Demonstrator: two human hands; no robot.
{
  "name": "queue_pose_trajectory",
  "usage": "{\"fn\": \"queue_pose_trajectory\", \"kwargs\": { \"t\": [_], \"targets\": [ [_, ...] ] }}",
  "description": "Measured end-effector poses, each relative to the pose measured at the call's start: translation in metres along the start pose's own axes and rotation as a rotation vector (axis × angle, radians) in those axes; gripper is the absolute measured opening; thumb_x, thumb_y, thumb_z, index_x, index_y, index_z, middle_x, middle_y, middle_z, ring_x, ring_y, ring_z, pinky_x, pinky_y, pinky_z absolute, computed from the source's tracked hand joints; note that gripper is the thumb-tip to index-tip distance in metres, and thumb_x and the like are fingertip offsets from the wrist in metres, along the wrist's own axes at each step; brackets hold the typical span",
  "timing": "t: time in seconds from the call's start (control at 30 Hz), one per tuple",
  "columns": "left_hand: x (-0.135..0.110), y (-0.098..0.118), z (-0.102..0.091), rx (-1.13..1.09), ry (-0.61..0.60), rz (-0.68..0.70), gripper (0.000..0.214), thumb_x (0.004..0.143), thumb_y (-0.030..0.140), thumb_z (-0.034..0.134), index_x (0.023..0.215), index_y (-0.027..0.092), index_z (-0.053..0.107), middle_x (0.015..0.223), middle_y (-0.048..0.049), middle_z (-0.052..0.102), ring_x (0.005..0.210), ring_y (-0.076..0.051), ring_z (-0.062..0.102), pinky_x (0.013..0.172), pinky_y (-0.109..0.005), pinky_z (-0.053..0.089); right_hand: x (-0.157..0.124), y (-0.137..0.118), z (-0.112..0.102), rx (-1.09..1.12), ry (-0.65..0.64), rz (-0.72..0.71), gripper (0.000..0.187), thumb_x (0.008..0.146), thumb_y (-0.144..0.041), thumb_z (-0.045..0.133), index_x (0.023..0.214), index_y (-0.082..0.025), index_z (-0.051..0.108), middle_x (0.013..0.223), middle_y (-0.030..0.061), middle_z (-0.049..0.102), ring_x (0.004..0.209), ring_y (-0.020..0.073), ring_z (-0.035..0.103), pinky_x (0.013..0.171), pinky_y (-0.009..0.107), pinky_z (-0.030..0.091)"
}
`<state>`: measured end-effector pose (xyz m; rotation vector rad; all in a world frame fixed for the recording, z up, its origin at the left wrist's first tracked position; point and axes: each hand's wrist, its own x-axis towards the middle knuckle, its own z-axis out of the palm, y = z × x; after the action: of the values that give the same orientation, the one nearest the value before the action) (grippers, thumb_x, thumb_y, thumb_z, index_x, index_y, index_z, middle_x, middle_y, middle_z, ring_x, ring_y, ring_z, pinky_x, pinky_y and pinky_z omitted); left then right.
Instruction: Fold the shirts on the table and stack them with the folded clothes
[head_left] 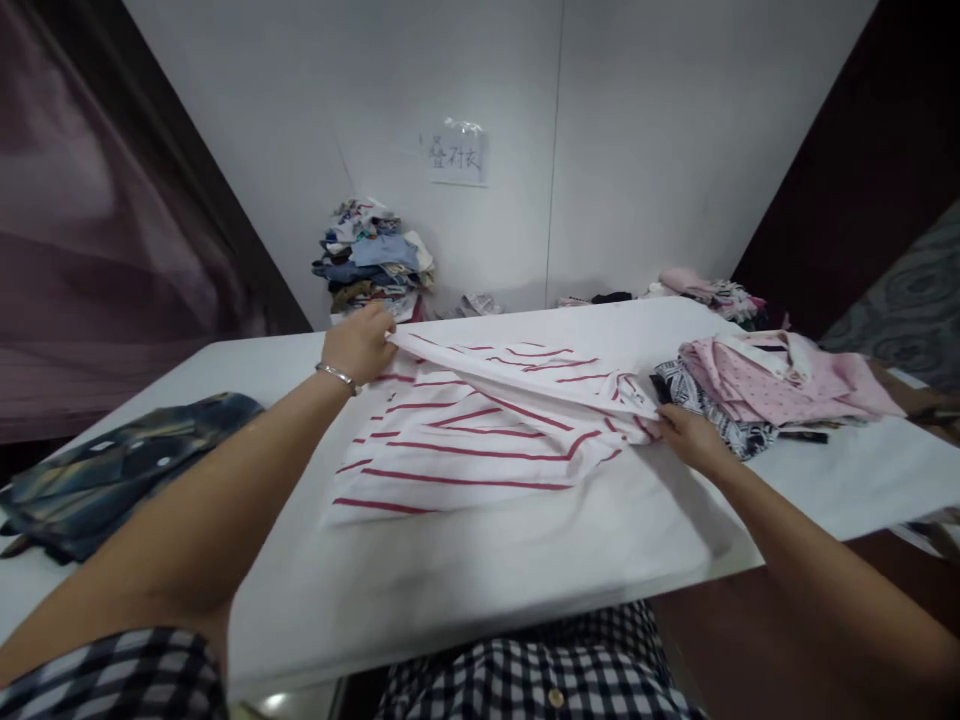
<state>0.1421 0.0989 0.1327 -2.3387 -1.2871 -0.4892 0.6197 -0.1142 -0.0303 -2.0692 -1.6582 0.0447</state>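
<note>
Lying on a white table [480,580], a red-striped white shirt [457,465] spans both grips: the left hand [361,345] pinches its far-left corner, the right hand [691,436] clasps its right end, the held edge [510,374] slanting nearer rightward.

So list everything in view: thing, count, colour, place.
Striped garment: 1, white/red, between hands
Table: 1, white, centre
Plaid garment: 1, dark, table's left
Pink garment: 1, pink, table's right
Patterned garment: 1, black/white, beside pink garment
Small object: 1, black, table's right
Tall clothes pile: 1, mixed, behind table
Lower clothes: uncounted, mixed, behind table
Sign: 1, white, on wall
Wall: 1, pale, background
Drape: 1, purplish, far left
Panel: 1, dark, far right
Bracelet: 1, silver, left wrist
Checked clothing: uncounted, black/white, worn
Left hand: 1, bare, gripping striped garment
Right hand: 1, bare, gripping striped garment
</note>
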Motion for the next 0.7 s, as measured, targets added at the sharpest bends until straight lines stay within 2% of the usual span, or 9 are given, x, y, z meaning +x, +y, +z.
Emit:
{"fn": "queue_pose_trajectory", "kwargs": {
  "t": [0.07, 0.13, 0.2, 0.3, 0.4, 0.47, 0.57, 0.63, 0.7],
  "targets": [
    [-0.011, -0.003, 0.000, -0.038, 0.140, -0.120, 0.018, 0.082, 0.018, 0.047, 0.097, 0.016, 0.058, 0.104, -0.0099, 0.061, 0.090, -0.021, 0.056, 0.074, -0.033, 0.042, 0.009, 0.000, -0.001, -0.040, 0.168, 0.057, 0.023, 0.082, -0.030, 0.047, 0.093, -0.020, 0.064, 0.080, 0.0071, 0.067, 0.070, 0.0211, 0.059, 0.060, 0.028, 0.039],
    [-0.034, 0.002, 0.007, -0.055, 0.197, -0.106, 0.017, 0.080, 0.015, 0.048, 0.093, 0.017, 0.059, 0.102, -0.0107, 0.062, 0.091, -0.023, 0.056, 0.079, -0.036, 0.042, 0.012, 0.003, -0.002, -0.067, 0.287, 0.104, 0.025, 0.083, -0.029, 0.047, 0.098, -0.018, 0.063, 0.085, 0.0099, 0.067, 0.073, 0.0225, 0.059, 0.061, 0.030, 0.039],
    [-0.072, 0.013, 0.023, -0.085, 0.114, 0.061, 0.016, 0.080, 0.011, 0.046, 0.085, 0.017, 0.060, 0.096, -0.0110, 0.063, 0.089, -0.023, 0.056, 0.083, -0.039, 0.041, 0.008, 0.009, 0.000, -0.101, 0.267, 0.138, 0.025, 0.082, -0.030, 0.049, 0.098, -0.018, 0.063, 0.084, 0.0103, 0.067, 0.073, 0.0229, 0.058, 0.062, 0.030, 0.038],
    [-0.144, 0.032, 0.055, -0.162, -0.197, 0.310, 0.021, 0.081, 0.005, 0.041, 0.073, 0.017, 0.057, 0.077, -0.0066, 0.061, 0.073, -0.019, 0.056, 0.076, -0.035, 0.043, -0.008, 0.021, 0.008, -0.130, 0.134, 0.173, 0.021, 0.080, -0.026, 0.050, 0.094, -0.019, 0.063, 0.081, 0.0075, 0.066, 0.071, 0.0219, 0.058, 0.062, 0.030, 0.038],
    [-0.195, 0.042, 0.077, -0.211, -0.294, 0.311, 0.022, 0.084, 0.007, 0.040, 0.080, 0.017, 0.058, 0.083, -0.0062, 0.061, 0.078, -0.018, 0.057, 0.073, -0.032, 0.045, -0.020, 0.032, 0.014, -0.129, 0.074, 0.177, 0.023, 0.079, -0.022, 0.047, 0.095, -0.020, 0.064, 0.084, 0.0062, 0.067, 0.074, 0.0213, 0.060, 0.063, 0.029, 0.039],
    [-0.205, 0.042, 0.080, -0.221, -0.284, 0.254, 0.021, 0.083, 0.008, 0.041, 0.087, 0.018, 0.059, 0.090, -0.0070, 0.062, 0.083, -0.019, 0.058, 0.074, -0.032, 0.047, -0.021, 0.035, 0.014, -0.085, 0.047, 0.152, 0.029, 0.078, -0.021, 0.046, 0.100, -0.020, 0.065, 0.092, 0.0065, 0.069, 0.081, 0.0219, 0.062, 0.068, 0.030, 0.042],
    [-0.197, 0.039, 0.073, -0.227, -0.240, 0.200, 0.023, 0.082, 0.009, 0.042, 0.089, 0.019, 0.061, 0.094, -0.0075, 0.062, 0.085, -0.019, 0.058, 0.073, -0.031, 0.047, -0.015, 0.035, 0.013, 0.098, 0.031, 0.164, 0.035, 0.074, -0.018, 0.047, 0.102, -0.019, 0.068, 0.096, 0.0068, 0.070, 0.087, 0.0220, 0.063, 0.075, 0.030, 0.046],
    [-0.191, 0.039, 0.066, -0.216, -0.191, 0.174, 0.024, 0.083, 0.009, 0.042, 0.089, 0.020, 0.062, 0.096, -0.0080, 0.062, 0.087, -0.019, 0.058, 0.075, -0.032, 0.047, -0.011, 0.033, 0.014, 0.302, 0.062, 0.270, 0.038, 0.072, -0.017, 0.046, 0.101, -0.017, 0.070, 0.086, 0.0066, 0.071, 0.077, 0.0204, 0.064, 0.069, 0.030, 0.049],
    [-0.190, 0.042, 0.063, -0.198, -0.215, 0.185, 0.025, 0.084, 0.009, 0.040, 0.088, 0.020, 0.063, 0.096, -0.0080, 0.062, 0.087, -0.020, 0.058, 0.077, -0.032, 0.046, -0.009, 0.031, 0.016, 0.542, 0.102, 0.398, 0.038, 0.069, -0.017, 0.045, 0.098, -0.016, 0.070, 0.082, 0.0060, 0.071, 0.069, 0.0185, 0.065, 0.063, 0.028, 0.052]
  ]
}}
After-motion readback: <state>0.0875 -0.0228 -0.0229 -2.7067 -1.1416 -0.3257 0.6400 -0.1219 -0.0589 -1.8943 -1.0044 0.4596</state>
